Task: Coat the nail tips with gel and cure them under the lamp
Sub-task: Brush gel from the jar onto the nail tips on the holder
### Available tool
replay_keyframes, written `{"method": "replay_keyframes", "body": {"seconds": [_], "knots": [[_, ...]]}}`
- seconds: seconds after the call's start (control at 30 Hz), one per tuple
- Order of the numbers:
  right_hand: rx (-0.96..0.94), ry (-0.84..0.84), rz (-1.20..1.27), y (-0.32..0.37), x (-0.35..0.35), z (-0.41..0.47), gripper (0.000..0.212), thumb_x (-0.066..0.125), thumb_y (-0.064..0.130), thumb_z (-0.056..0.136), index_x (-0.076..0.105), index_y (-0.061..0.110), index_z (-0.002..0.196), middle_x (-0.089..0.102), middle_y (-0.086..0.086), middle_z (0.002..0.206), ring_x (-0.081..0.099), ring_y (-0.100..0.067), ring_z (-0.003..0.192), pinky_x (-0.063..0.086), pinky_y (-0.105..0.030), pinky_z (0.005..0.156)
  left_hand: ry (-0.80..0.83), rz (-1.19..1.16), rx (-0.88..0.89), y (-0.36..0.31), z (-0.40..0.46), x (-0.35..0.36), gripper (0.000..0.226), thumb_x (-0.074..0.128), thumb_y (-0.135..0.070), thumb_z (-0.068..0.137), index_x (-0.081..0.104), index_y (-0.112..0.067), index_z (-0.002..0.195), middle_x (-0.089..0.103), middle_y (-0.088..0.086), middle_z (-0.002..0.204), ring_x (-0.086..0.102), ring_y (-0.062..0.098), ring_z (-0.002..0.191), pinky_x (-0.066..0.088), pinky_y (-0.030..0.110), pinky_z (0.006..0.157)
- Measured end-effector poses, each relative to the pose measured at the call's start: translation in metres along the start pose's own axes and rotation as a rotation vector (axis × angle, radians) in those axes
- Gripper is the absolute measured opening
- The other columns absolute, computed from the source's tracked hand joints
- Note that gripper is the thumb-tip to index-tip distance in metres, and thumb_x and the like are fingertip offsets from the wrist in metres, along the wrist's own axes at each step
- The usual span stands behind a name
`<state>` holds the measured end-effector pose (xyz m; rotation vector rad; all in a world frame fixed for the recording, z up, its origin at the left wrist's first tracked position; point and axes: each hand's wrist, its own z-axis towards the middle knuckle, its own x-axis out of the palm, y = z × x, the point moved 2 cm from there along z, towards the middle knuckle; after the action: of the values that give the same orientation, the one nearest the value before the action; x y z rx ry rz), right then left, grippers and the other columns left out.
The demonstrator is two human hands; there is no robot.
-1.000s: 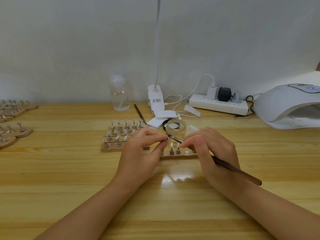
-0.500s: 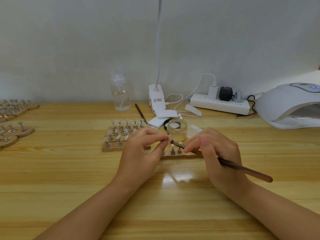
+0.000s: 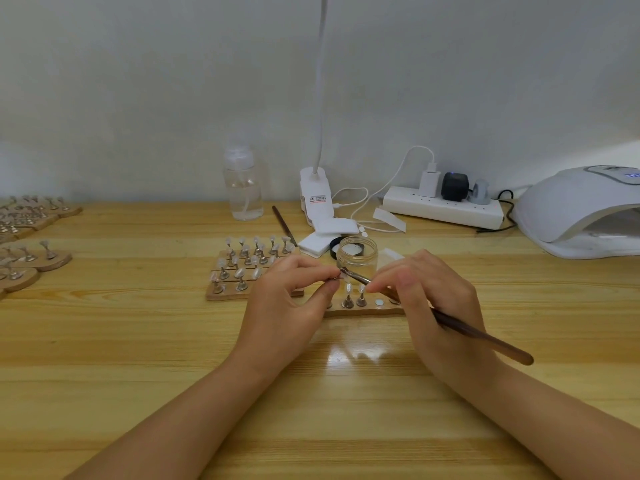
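1. Far left: wooden stands (image 3: 33, 259) carrying small metal holders lie at the table (image 3: 138, 341) edge, placed as they were a second ago.
2. Centre left: a wooden board (image 3: 221, 292) bears rows of nail tips on holders (image 3: 247, 258); behind it stands a clear bottle (image 3: 243, 188). Neither has moved.
3. My left hand (image 3: 284, 306) pinches one small holder with its nail tip (image 3: 341, 277) between thumb and fingertips, raised just above the front wooden strip (image 3: 363, 310). The grasp is the same as before.
4. The brush (image 3: 478, 336) lies in my right hand (image 3: 440, 306), gripped like a pen. Its bristle end touches the held nail tip. Half a second ago the bristles sat slightly lower; a second ago the handle pointed less far to the right.
5. Just behind the two hands stands the open glass jar (image 3: 358, 254), its dark lid (image 3: 335, 244) beside it, with white pads (image 3: 323, 239) near a clip lamp (image 3: 317, 195).
6. On the front strip two tips on holders (image 3: 355, 297) stand upright, beside a bare round magnet (image 3: 380, 302).
7. Right rear: a power strip (image 3: 443, 209) with plugs.
8. Far right: the curing lamp (image 3: 581, 213), its opening facing the table, well apart from the held tip.
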<state>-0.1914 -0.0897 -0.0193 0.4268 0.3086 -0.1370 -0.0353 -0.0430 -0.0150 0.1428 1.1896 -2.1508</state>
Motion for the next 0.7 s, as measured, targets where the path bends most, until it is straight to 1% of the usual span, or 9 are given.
{"method": "replay_keyframes", "body": {"seconds": [0.17,0.23,0.33,0.4,0.53,0.63,0.7], "knots": [[0.016,-0.007,0.05,0.001,-0.0014,0.0002,0.059,0.027,0.038,0.099,0.068,0.009,0.069,0.064,0.004,0.069,0.06,-0.018,0.067,0.048,-0.043,0.061,0.013,-0.027,-0.025,0.0001,0.0001,-0.0009,0.032,0.069,-0.006,0.077,0.065,-0.038,0.083,0.062,-0.017,0.08,0.057,-0.001,0.083,0.044,0.012,0.072],[0.018,-0.012,0.057,0.0017,-0.0013,-0.0009,0.058,0.028,0.036,0.099,0.067,0.01,0.064,0.063,0.004,0.065,0.059,-0.019,0.063,0.047,-0.045,0.061,0.011,-0.036,-0.031,-0.0004,0.0002,-0.0013,0.031,0.069,-0.006,0.077,0.066,-0.037,0.083,0.062,-0.017,0.08,0.057,-0.001,0.083,0.044,0.01,0.073],[0.01,-0.051,0.08,0.0032,-0.0028,-0.0017,0.047,0.031,0.021,0.094,0.065,0.012,0.062,0.062,0.001,0.061,0.058,-0.021,0.06,0.045,-0.046,0.062,0.017,-0.029,-0.029,-0.0004,0.0003,-0.0013,0.027,0.069,-0.005,0.076,0.068,-0.031,0.085,0.062,-0.016,0.081,0.058,0.0,0.084,0.043,0.009,0.074],[-0.004,-0.057,0.068,0.0039,-0.0035,-0.0007,0.045,0.03,0.016,0.092,0.065,0.012,0.064,0.062,0.0,0.062,0.057,-0.022,0.06,0.045,-0.046,0.06,0.02,-0.029,-0.029,-0.0001,0.0005,-0.0012,0.026,0.069,-0.005,0.076,0.068,-0.029,0.086,0.063,-0.016,0.081,0.057,0.0,0.084,0.043,0.01,0.075],[-0.009,-0.032,-0.017,0.0032,-0.0007,0.0004,0.043,0.033,0.024,0.096,0.066,0.01,0.073,0.063,-0.001,0.07,0.058,-0.019,0.069,0.048,-0.044,0.058,0.019,-0.025,-0.029,0.0,0.0006,-0.0008,0.025,0.069,-0.007,0.076,0.068,-0.029,0.088,0.062,-0.016,0.081,0.058,0.001,0.082,0.046,0.015,0.076],[0.007,-0.005,-0.025,0.0015,0.0017,0.0005,0.051,0.029,0.035,0.098,0.068,0.011,0.076,0.064,0.0,0.072,0.058,-0.018,0.071,0.048,-0.043,0.06,0.016,-0.015,-0.02,-0.0001,0.0002,-0.0009,0.028,0.069,-0.007,0.077,0.067,-0.033,0.085,0.062,-0.017,0.08,0.058,0.0,0.082,0.046,0.016,0.076],[0.006,0.008,-0.019,0.0015,0.0015,0.0007,0.054,0.027,0.038,0.098,0.068,0.012,0.076,0.065,0.0,0.071,0.059,-0.019,0.071,0.048,-0.043,0.063,0.009,-0.015,-0.025,0.0002,0.0001,-0.001,0.031,0.069,-0.007,0.076,0.065,-0.037,0.083,0.061,-0.018,0.08,0.058,0.0,0.083,0.047,0.019,0.077]]}}
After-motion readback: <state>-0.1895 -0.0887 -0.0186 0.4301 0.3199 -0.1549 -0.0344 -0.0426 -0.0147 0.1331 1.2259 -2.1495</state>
